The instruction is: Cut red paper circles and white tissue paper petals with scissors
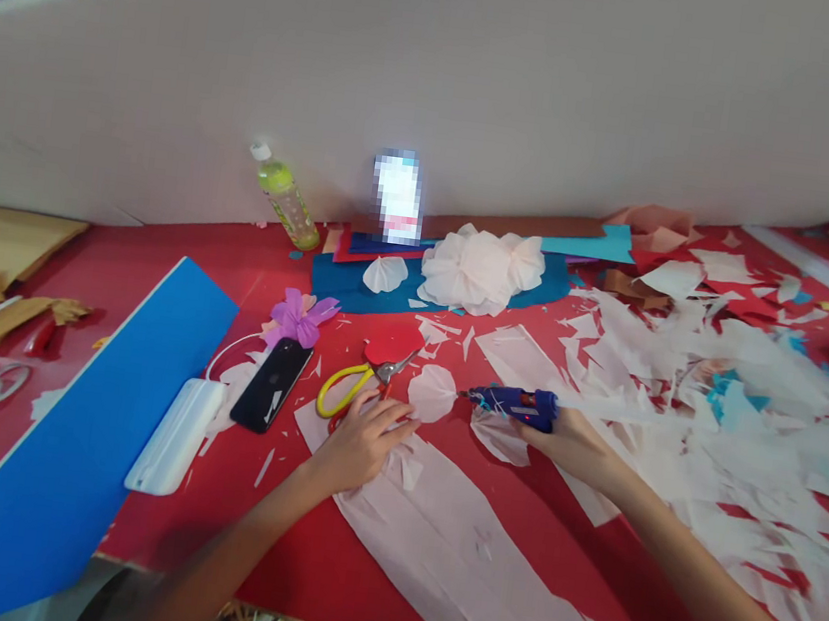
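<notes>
My right hand is wrapped round a dark blue glue gun with a small red light, its nozzle pointing left. The tip is at the right edge of a round white paper petal. My left hand lies palm down, fingers stretched out, with the fingertips by the petal's lower left edge. Beneath that hand runs a long pale pink paper strip. Just beyond it are yellow-handled scissors, partly covered by a red paper piece. Another white petal lies under the glue gun.
A white paper flower rests on blue sheets by the wall. Paper scraps cover the right side. Leftward are a black phone, a white device, a blue board and a purple flower. A bottle leans tilted.
</notes>
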`<state>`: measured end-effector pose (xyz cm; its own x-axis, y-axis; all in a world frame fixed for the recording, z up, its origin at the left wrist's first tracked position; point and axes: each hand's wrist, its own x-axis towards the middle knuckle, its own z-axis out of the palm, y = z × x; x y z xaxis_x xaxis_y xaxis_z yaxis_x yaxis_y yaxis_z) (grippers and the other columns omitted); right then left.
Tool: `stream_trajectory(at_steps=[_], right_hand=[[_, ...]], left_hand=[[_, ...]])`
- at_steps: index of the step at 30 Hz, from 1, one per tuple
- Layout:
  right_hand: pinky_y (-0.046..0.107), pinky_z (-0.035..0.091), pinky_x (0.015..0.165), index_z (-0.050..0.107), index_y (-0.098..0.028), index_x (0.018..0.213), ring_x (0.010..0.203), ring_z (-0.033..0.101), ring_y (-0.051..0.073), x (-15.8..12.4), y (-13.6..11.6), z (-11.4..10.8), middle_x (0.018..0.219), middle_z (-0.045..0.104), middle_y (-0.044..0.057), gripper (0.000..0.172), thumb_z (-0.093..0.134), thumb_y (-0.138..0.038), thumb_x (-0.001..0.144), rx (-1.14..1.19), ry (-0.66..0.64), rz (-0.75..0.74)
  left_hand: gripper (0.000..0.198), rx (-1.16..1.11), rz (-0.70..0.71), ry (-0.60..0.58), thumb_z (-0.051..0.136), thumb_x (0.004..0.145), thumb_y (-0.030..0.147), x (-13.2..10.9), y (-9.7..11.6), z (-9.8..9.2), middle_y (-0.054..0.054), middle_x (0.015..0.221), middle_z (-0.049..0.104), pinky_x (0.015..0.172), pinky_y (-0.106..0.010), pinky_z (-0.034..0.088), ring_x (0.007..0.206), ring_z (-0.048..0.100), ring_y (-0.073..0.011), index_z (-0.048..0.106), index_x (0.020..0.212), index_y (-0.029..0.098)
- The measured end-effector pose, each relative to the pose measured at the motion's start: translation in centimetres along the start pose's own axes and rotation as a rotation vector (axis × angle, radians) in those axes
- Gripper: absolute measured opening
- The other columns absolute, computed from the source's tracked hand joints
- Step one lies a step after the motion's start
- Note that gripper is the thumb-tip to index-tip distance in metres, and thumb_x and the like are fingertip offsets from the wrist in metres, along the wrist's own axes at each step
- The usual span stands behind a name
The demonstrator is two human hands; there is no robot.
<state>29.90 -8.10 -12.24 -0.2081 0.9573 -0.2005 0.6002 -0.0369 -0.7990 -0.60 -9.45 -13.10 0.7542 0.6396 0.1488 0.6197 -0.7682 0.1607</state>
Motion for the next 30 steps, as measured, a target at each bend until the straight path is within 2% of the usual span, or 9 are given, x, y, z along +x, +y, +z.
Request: stream_trajectory(at_steps=[9, 17, 30], right_hand=[[0.029, 0.052, 0.065, 0.065, -0.022, 0.1, 0.078, 0.065, 0.021, 0.07, 0.19, 0.05, 0.091, 0.071, 0.0, 0.029, 0.055, -0.034, 0.075, 0.013, 0.002, -0.012], [0.028, 0.05, 0.06, 0.066, -0.023, 0.096, 0.072, 0.064, 0.021, 0.22, 0.29, 0.04, 0.08, 0.071, 0.0, 0.028, 0.056, -0.036, 0.074, -0.018, 0.012, -0.017], [0.024, 0.047, 0.053, 0.068, -0.025, 0.097, 0.065, 0.062, 0.018, 0.37, -0.06, 0.01, 0.075, 0.07, -0.002, 0.029, 0.057, -0.036, 0.073, -0.01, 0.004, -0.043]], left_hand=[[0.044, 0.01, -0.001, -0.006, 0.041, 0.082, 0.005, -0.07, -0.02, 0.02, -0.009, 0.126, 0.053, 0.105, -0.048, 0.022, 0.117, 0.045, -0.0213, 0.052, 0.122, 0.02], [0.045, 0.017, -0.002, 0.003, 0.042, 0.08, 0.005, -0.03, -0.01, -0.02, -0.008, 0.126, 0.053, 0.105, -0.048, 0.022, 0.117, 0.046, -0.0209, 0.052, 0.121, 0.02], [0.046, -0.003, -0.001, 0.006, 0.04, 0.081, 0.005, -0.03, -0.06, -0.02, -0.009, 0.126, 0.053, 0.104, -0.048, 0.024, 0.117, 0.046, -0.0213, 0.053, 0.122, 0.02]])
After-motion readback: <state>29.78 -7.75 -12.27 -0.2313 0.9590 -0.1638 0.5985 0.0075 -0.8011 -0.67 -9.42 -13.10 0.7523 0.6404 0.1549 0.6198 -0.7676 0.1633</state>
